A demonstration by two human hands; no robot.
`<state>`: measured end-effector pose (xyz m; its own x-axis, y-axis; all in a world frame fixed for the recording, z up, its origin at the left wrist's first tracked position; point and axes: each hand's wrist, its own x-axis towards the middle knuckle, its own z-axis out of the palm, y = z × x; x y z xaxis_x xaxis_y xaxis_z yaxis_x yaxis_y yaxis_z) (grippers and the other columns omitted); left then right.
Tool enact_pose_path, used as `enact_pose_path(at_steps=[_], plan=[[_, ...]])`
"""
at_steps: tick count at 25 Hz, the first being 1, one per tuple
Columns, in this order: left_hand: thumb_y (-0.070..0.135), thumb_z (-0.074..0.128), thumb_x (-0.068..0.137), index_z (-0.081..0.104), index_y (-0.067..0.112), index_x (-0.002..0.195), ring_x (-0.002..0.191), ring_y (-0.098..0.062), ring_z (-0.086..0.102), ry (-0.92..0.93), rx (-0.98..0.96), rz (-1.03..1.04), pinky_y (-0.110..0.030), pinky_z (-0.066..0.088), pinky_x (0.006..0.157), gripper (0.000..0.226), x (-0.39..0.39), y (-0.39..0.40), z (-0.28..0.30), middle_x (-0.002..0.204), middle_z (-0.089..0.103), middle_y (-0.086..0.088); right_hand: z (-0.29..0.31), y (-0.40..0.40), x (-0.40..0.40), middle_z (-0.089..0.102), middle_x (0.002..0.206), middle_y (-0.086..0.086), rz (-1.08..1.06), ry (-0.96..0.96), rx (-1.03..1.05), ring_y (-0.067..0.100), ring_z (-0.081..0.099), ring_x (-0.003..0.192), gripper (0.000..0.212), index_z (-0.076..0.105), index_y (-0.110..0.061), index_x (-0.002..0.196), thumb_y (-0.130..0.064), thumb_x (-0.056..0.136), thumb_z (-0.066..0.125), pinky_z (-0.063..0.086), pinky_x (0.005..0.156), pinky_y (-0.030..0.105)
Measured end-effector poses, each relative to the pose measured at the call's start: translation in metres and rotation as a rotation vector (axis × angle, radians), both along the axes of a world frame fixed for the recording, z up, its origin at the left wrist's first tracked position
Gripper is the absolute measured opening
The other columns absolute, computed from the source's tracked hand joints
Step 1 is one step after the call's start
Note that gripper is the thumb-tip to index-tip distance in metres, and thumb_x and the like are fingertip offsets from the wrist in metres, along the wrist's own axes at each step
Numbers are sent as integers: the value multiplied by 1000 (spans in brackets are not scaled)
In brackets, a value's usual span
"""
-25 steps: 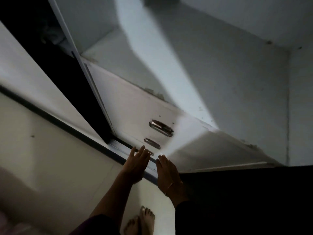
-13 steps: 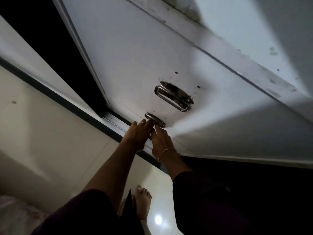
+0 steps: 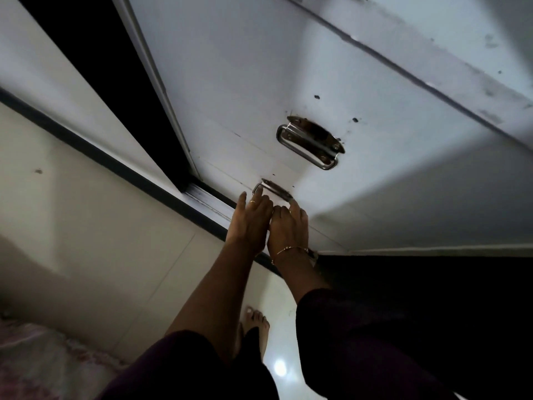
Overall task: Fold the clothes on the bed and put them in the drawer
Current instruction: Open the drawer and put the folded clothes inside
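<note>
- Head view: the drawer (image 3: 331,215) is the lower white front panel of the wardrobe, directly ahead of both hands; it appears closed, flush below the panel above
- Its lower handle (image 3: 273,189) is a metal bar pull whose long axis runs from upper left to lower right across the panel, so both hands meet it side by side along its length
- The left hand (image 3: 251,223) reaches up to the handle's left end, fingers (image 3: 261,194) extended and close together, tips at or on the bar; whether they hook behind it cannot be told
- The right hand (image 3: 289,226), with a thin bracelet at the wrist, lies just beside the left, touching it, its fingertips at the handle's right end; a true grip cannot be confirmed here either
- Both hands are about equally near; the pull would likely come straight back toward the person
- A second, larger upper handle (image 3: 311,145) sits above and to the right, untouched
- No clothes are in either hand; a patterned edge of the bed (image 3: 34,359) shows at lower left, and bare feet stand on the glossy floor (image 3: 281,368)
</note>
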<state>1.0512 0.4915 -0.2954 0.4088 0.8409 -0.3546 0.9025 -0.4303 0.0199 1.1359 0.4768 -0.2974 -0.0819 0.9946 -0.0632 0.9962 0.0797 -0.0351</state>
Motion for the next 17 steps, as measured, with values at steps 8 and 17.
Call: enact_pose_path(at_steps=[8, 17], plan=[[31, 59, 88, 32, 18, 143, 146, -29, 2, -72, -12, 30, -45, -1, 117, 63, -4, -14, 16, 150, 30, -9, 8, -19, -7, 64, 52, 8, 39, 94, -155, 30, 71, 71, 35, 66, -4, 52, 0, 27, 89, 57, 59, 43], [39, 45, 79, 64, 14, 117, 136, -41, 30, -247, 38, 32, -51, 16, 114, 49, -56, -111, 2, 120, 60, -15, -5, -104, -55, 64, 53, 4, 109, -59, -361, 20, 68, 63, 21, 68, -8, 52, -16, 64, 52, 47, 83, 31]])
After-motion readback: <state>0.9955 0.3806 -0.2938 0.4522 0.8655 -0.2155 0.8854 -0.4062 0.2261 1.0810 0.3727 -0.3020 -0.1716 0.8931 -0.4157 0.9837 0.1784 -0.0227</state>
